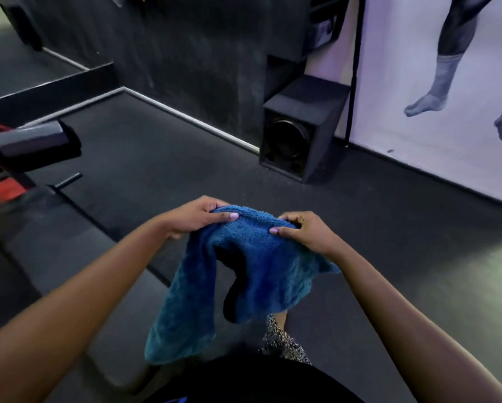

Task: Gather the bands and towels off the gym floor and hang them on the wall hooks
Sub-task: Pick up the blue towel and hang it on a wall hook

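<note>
A blue terry towel (244, 274) hangs in front of me above the dark gym floor (162, 146). My left hand (197, 215) grips its top edge on the left, thumb on the near side. My right hand (302, 229) grips the top edge on the right. The towel droops in two folds, the longer one falling lower left toward my legs. No wall hooks and no bands show in this view.
A black speaker box (296, 141) stands on the floor in the corner ahead. To its right leans a large white poster (436, 112) of legs. A black and red gym bench (25, 149) sits at the left, with a dark wall (185, 53) behind.
</note>
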A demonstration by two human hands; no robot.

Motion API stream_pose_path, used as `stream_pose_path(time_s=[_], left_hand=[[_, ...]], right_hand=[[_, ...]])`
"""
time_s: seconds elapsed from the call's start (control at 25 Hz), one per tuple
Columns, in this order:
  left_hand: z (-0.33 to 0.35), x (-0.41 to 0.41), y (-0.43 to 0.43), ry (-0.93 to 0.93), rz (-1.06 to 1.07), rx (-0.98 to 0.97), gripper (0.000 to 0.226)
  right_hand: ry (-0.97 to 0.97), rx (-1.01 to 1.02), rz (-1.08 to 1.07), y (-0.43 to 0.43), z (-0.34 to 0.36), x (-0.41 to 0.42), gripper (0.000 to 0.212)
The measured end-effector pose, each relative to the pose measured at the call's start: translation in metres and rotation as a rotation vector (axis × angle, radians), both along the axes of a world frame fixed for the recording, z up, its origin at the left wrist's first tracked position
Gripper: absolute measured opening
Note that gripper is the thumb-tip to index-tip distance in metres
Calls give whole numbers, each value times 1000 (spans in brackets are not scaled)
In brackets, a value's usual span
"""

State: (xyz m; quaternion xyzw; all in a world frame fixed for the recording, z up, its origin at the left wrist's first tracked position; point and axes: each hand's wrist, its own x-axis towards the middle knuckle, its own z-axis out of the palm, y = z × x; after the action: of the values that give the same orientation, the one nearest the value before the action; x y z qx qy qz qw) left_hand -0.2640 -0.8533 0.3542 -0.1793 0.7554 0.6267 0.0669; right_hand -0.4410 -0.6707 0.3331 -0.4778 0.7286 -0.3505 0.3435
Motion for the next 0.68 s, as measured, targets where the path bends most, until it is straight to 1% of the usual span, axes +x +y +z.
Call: stream_pose_path(time_s=[0.04,0.16,0.24,0.32,0.4,0.48,0.6,0.68], left_hand=[[2,-25,-24,15,7,-16,50],[15,-100,-92,86,87,-320,30],[32,-140,-139,175,173,-483,27],[50,-169,-193,254,362,-638,27],[59,-184,-247,302,511,-780,22],[60,-194,-302,339,582,-868,20],[55,-210,-393,381,559,-989,29],[65,-224,-466,399,552,-1033,38]], right_hand=[[-17,-20,11,-28,-2,-22,5],[-94,-110,87,-121,7,-82,40],[-68,-156,187,-192,23,-113,52],[2,-163,280,-269,40,-141,51],[96,-184,332,-340,59,-164,35],[146,-211,362,-404,74,-185,19],[145,-270,404,-504,88,-212,26],[173,-307,388,-580,101,-228,31]])
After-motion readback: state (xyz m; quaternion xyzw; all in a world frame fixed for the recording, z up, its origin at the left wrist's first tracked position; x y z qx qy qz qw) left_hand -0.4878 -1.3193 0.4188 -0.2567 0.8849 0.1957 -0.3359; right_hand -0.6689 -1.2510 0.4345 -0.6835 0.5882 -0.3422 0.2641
